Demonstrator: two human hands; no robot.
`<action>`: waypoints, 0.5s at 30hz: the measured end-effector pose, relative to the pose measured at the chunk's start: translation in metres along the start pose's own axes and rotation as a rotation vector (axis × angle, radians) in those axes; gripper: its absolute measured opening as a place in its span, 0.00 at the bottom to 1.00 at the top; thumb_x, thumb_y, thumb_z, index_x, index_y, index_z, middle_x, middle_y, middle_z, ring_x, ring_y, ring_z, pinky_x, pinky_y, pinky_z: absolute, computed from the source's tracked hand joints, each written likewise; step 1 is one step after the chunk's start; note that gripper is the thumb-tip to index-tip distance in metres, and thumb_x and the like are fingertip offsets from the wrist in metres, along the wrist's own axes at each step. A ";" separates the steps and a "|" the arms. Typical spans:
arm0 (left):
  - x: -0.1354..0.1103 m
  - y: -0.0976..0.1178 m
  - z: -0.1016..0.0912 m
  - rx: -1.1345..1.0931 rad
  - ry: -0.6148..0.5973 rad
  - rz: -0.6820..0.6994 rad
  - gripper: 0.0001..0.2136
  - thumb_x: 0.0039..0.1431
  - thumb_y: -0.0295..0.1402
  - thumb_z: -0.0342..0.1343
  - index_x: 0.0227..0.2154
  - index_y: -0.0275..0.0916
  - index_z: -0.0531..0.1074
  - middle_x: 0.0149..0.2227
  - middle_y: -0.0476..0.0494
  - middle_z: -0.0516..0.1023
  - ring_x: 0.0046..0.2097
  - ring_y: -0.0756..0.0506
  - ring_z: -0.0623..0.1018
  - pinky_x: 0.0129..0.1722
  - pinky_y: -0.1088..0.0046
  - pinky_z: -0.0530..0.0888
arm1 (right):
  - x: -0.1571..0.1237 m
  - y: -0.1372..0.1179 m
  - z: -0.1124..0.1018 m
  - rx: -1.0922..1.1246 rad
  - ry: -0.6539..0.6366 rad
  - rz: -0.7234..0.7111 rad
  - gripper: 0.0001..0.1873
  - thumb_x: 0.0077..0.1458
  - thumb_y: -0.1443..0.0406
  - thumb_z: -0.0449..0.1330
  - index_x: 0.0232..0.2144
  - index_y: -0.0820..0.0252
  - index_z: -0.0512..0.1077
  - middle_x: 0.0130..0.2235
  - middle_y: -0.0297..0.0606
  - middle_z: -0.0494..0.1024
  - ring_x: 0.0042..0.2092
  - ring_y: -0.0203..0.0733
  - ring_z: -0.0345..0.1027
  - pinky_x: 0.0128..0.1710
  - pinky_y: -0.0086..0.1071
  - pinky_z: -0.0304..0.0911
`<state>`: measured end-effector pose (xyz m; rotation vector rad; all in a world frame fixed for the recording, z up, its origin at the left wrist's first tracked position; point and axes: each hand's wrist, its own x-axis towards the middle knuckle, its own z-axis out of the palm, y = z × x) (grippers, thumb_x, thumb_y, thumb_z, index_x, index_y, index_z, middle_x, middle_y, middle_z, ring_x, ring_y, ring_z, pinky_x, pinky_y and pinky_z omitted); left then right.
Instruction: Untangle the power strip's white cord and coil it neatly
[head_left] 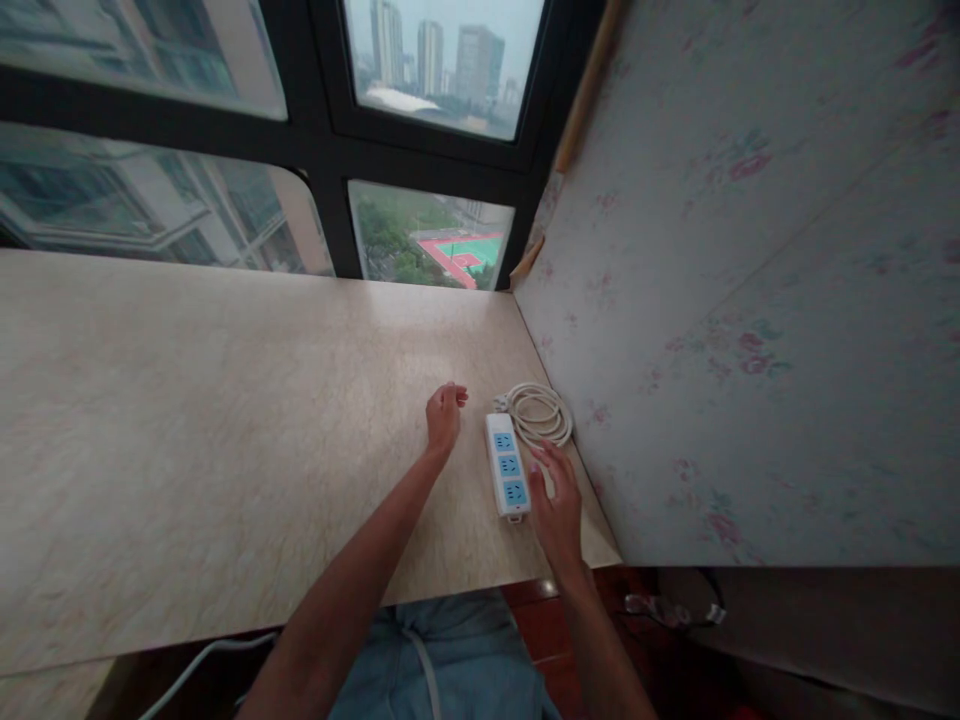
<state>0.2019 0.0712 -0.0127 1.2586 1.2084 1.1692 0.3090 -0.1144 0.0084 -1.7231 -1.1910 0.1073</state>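
Note:
A white power strip with blue sockets lies on the beige marbled tabletop near the right wall. Its white cord is coiled just behind it, in the corner. My right hand rests beside the strip's right edge, fingers stretched out and touching it. My left hand hovers over the tabletop just left of the strip, fingers loosely curled, with nothing in it.
A floral-papered wall bounds the table on the right. Dark-framed windows run along the back. A white cable hangs below the table's front edge. My lap in blue jeans shows under the table.

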 end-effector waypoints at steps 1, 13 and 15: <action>-0.004 0.000 -0.011 0.000 0.006 0.001 0.20 0.61 0.42 0.40 0.31 0.34 0.73 0.32 0.38 0.79 0.32 0.47 0.77 0.31 0.72 0.73 | -0.002 -0.011 0.005 0.041 -0.018 -0.017 0.17 0.63 0.58 0.51 0.44 0.60 0.75 0.53 0.47 0.74 0.56 0.47 0.66 0.58 0.45 0.59; -0.063 -0.008 -0.149 0.138 0.211 0.065 0.11 0.56 0.36 0.51 0.39 0.38 0.72 0.30 0.47 0.76 0.33 0.47 0.76 0.35 0.71 0.72 | -0.039 -0.061 0.100 0.203 -0.635 0.065 0.28 0.64 0.48 0.44 0.23 0.58 0.69 0.22 0.33 0.73 0.24 0.36 0.66 0.27 0.27 0.58; -0.072 -0.012 -0.162 0.146 0.206 0.074 0.11 0.56 0.35 0.50 0.39 0.38 0.72 0.29 0.48 0.76 0.32 0.48 0.76 0.34 0.72 0.72 | -0.041 -0.059 0.108 0.157 -0.551 0.085 0.28 0.63 0.47 0.45 0.22 0.58 0.69 0.21 0.34 0.73 0.24 0.37 0.66 0.26 0.27 0.57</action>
